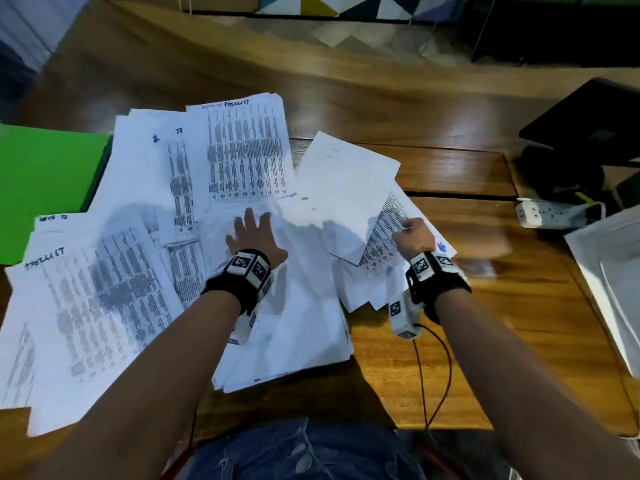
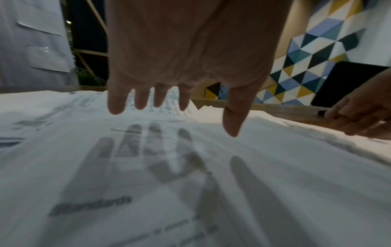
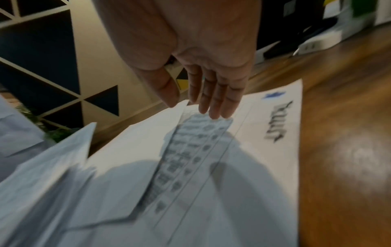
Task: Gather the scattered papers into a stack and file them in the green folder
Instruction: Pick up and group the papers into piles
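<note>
Several white printed papers [image 1: 145,271] lie fanned and overlapping across the wooden table [image 1: 467,358]. The green folder [image 1: 45,188] lies shut at the far left, partly under the sheets. My left hand [image 1: 254,233] hovers with spread fingers [image 2: 116,105] just over the middle pile [image 2: 148,167], casting a shadow on it. My right hand [image 1: 412,232] is on the right-hand pile; its straight fingertips [image 3: 213,113] touch a sheet with a printed table [image 3: 190,150], and the thumb sits at the edge of a blank sheet [image 1: 343,188] lying on top.
A white power strip [image 1: 550,213] lies at the right, with a black device [image 1: 588,126] behind it. A pale tray-like object [image 1: 609,271] sits at the right edge. A red and black cable [image 1: 433,375] hangs from my right wrist over the near table edge.
</note>
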